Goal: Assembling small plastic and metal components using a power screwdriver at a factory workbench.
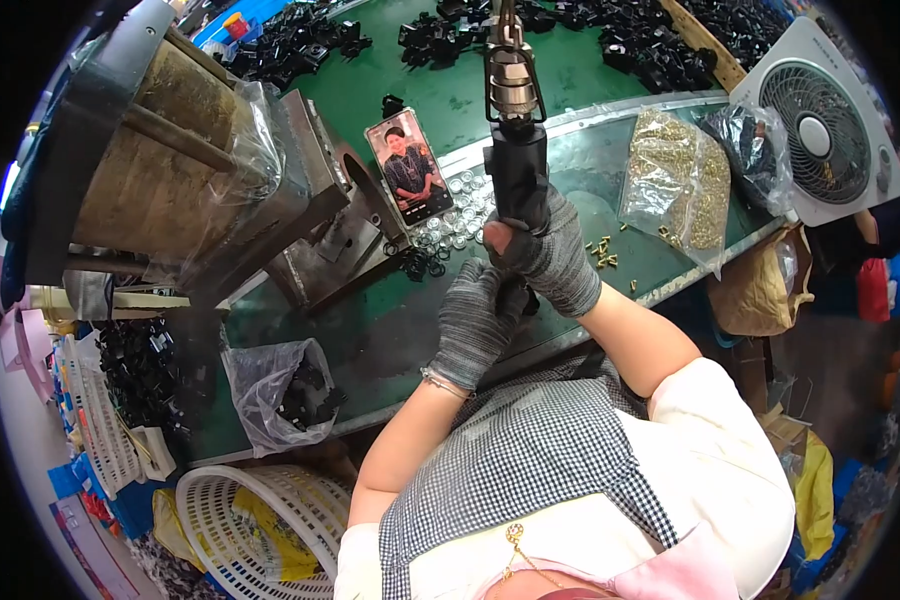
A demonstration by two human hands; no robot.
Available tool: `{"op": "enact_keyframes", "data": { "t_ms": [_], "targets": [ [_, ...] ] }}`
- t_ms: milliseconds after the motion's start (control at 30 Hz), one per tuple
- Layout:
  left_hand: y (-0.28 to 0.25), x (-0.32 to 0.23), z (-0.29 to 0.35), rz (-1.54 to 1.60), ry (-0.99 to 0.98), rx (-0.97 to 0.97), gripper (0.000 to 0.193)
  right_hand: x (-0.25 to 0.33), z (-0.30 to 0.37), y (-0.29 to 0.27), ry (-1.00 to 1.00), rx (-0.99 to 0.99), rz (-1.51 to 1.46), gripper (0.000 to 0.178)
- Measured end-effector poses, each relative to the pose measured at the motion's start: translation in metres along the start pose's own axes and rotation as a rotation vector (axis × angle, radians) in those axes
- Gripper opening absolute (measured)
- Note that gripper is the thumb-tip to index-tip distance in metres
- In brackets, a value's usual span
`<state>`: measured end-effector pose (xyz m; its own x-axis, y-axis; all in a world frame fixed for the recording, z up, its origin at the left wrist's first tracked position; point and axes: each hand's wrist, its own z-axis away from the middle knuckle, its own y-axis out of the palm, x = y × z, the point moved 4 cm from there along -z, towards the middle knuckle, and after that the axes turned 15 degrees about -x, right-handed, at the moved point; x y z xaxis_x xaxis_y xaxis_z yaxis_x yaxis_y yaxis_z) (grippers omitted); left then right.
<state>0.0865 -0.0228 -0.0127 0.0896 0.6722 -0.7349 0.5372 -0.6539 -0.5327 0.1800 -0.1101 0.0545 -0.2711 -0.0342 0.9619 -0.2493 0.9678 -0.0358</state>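
**Where things lie on the bench**

The bench (390, 340) runs across in front of the person. At its middle a hanging driver (515, 150) comes down from above, with the right hand (550, 255) on it and the left hand (475, 320) just below and to the left, touching. Left of the driver a phone (408, 166) leans against a metal fixture (320, 220); small clear caps (455, 215) lie between phone and driver. Right of the hands loose screws (602, 252) lie, then a bag of screws (675, 180), then a fan (820, 125). Behind, piles of parts (630, 35) lie. At the near left edge sits a bag (275, 385); below it, a basket (240, 520).
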Motion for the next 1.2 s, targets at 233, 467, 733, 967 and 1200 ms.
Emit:
{"op": "enact_keyframes", "data": {
  "t_ms": [233, 467, 733, 967, 1200],
  "targets": [
    [-0.006, -0.01, -0.002, -0.018, 0.048, 0.015, 0.021, -0.012, 0.0, -0.001, -0.116, 0.022, 0.055, 0.043],
    [0.005, 0.009, 0.016, 0.038, -0.137, 0.011, 0.023, -0.006, 0.002, 0.007, -0.205, 0.083, 0.094, 0.038],
    [0.003, -0.001, 0.009, 0.002, -0.107, -0.015, 0.024, -0.002, -0.005, -0.009, -0.008, 0.09, -0.219, 0.035],
    [-0.003, 0.005, 0.011, -0.055, -0.042, -0.036, 0.028, -0.023, -0.005, -0.001, 0.312, 0.202, -0.34, 0.058],
    [-0.116, 0.03, 0.008, -0.196, -0.021, -0.367, 0.032, -0.024, 0.019, -0.007, -0.483, 0.873, 0.508, 0.047]
  ]
}}
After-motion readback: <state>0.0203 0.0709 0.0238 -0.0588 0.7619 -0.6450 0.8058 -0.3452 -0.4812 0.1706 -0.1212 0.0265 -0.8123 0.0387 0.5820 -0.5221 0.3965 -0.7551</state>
